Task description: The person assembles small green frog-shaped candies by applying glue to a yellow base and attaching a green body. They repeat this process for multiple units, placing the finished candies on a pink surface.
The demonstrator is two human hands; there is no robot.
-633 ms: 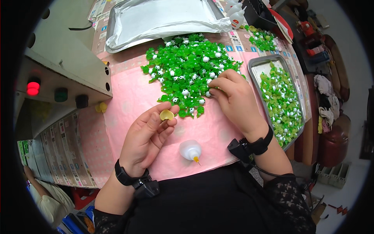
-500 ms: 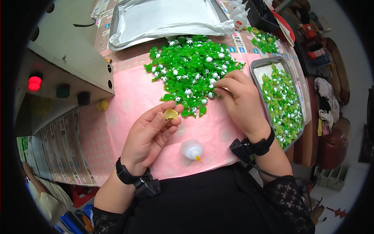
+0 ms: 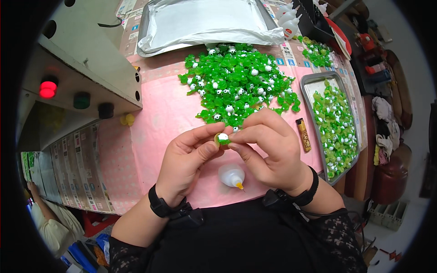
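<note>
Between thumb and fingers, my left hand (image 3: pixel 187 154) pinches a small yellow translucent cup-shaped piece (image 3: pixel 217 139). My right hand (image 3: pixel 278 157) is closed on a small green-and-white plastic figure piece (image 3: pixel 223 138), which it holds against the yellow piece. Whether the two pieces are joined cannot be made out. Just beyond my fingertips spreads a heap of green-and-white pieces (image 3: pixel 241 86) on a pink sheet (image 3: pixel 157 116). Below my hands lies a translucent squeeze bottle (image 3: pixel 231 175) with a yellow tip, pointing toward me.
To the right, a metal tray (image 3: pixel 319 85) holds many green-yellow pieces. Beside it lies a lighter (image 3: pixel 303 135). A paper-lined tray (image 3: pixel 207 22) sits at the back, near white bottles (image 3: pixel 290 28). On the left stands a machine (image 3: pixel 98 68) with a lit red button (image 3: pixel 48 88).
My right hand has moved left from the heap with a green-and-white piece, bringing it to the yellow piece in my left hand. The lighter, hidden before, now shows.
</note>
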